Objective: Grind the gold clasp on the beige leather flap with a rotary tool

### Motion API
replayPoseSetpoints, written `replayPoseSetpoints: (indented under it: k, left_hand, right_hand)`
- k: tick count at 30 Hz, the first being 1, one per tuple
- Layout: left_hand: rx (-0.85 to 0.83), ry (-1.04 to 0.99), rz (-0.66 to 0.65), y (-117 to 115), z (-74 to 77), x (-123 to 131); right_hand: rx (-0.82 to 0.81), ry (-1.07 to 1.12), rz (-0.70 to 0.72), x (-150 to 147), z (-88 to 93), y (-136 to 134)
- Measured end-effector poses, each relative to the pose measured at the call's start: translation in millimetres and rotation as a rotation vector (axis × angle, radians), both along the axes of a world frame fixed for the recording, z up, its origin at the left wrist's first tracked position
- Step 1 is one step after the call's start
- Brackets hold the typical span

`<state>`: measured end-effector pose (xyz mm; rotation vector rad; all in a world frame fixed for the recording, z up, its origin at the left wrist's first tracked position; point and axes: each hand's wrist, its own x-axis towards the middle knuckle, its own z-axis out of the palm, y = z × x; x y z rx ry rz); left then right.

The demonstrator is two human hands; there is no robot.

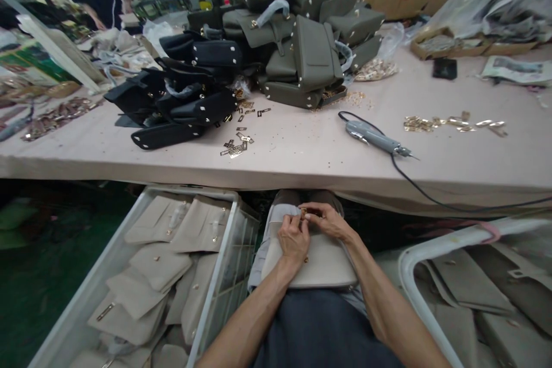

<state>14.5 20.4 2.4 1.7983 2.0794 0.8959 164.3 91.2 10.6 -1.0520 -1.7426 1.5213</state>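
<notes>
hands meet over the person's lap: the right hand point(330, 221) pinches a small gold fitting point(303, 213) between thumb and finger, while the left hand point(294, 238) is bent up against it, fingers curled; whether the left grips it too, i cannot tell. both are at the far edge of a beige bag panel point(330, 261) lying flat across the thighs, its long axis running side to side and its broad near edge towards the waist. a gold stud point(306, 260) shows on the panel; the left hand and forearm cover part of it.

to the left, a white plastic crate point(211, 293) holds overlapping beige bag pieces point(161, 264), some with gold hardware. to the right, a white-rimmed bin point(407, 267), cut off by the picture's edge, holds taupe bag pieces point(470, 282).

on the cloth-covered table point(297, 144) ahead lie an electric screwdriver point(373, 137), its bit pointing right, loose gold fittings point(452, 122), and heaped black handbags point(185, 98) and olive handbags point(317, 52). small parts in a shallow cardboard tray point(416, 50) are hard to make out.
</notes>
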Motion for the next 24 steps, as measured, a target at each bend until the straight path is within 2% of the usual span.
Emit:
replayPoseSetpoints:
  k: [5, 10, 15, 21, 24]
  left_hand:
    - [0.049, -0.192, -0.063, 3, -4.5, -7]
    - [-0.07, -0.344, -0.042, 6, -10.7, -10]
    - [-0.155, -0.514, -0.019, 10, -13.1, -9]
    - [-0.214, -0.666, -0.018, 11, -9.1, -8]
    - [-0.222, -0.66, -0.011, 10, -9.9, -5]
  right_hand:
    - [0.008, -0.014, -0.049, -4, -2.9, 1]
    - [-0.028, -0.029, -0.119, -8, -9.3, 5]
    - [-0.069, -0.048, -0.174, -11, -7.4, 5]
    - [-0.056, -0.046, -0.165, -11, -5.5, 5]
    - [-0.09, -0.059, -0.164, -11, -5.9, 5]
